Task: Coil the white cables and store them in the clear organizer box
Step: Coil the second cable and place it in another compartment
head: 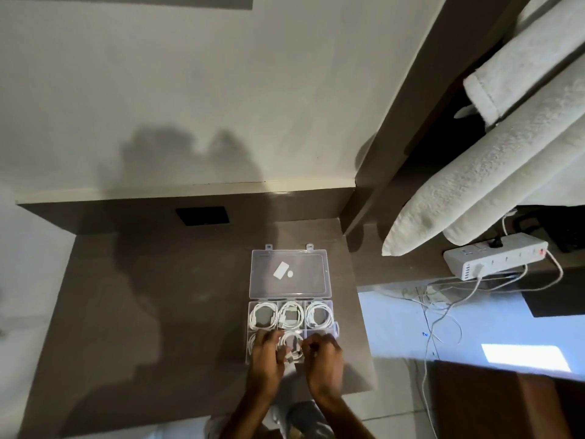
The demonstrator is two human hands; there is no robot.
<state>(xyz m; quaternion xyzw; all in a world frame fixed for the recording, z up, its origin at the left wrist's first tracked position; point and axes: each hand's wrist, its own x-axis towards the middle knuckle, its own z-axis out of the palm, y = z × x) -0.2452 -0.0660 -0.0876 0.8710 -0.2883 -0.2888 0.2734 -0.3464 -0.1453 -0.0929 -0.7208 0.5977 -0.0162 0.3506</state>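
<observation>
Two bare hands work over the near row of a clear organizer box (329, 299) on a dark tabletop (158, 312), seating a coiled white cable in the middle front compartment. The left hand (265, 353) curls over the box's near-left corner, fingers bent and pressing down on the coil's left edge; the right hand (323, 356) sits just beside it, its fingertips (308, 345) pinched together at the coil's right side, seemingly on the plug end, though the exact grip is too small to confirm. Between the two sets of fingers lies the coil in hand (291, 342), partly inside its cell.

The step looks like a final tuck. It would go best with the left fingers holding the loops flat while the right guides the loose plug inside the ring, so nothing springs up over the dividers. The compartment just right of the right fingertips appears empty; the one under the left fingers holds another coil, mostly hidden.

Just beyond the fingers, three stored coils (290, 315) fill the far row, one to a cell. Beyond those the open lid (289, 289) lies flat, hinged back, with a small white label on it. Well off to the right, a power strip (493, 259) trails loose cables (443, 315) toward the floor; whether these belong to the job cannot be told.
</observation>
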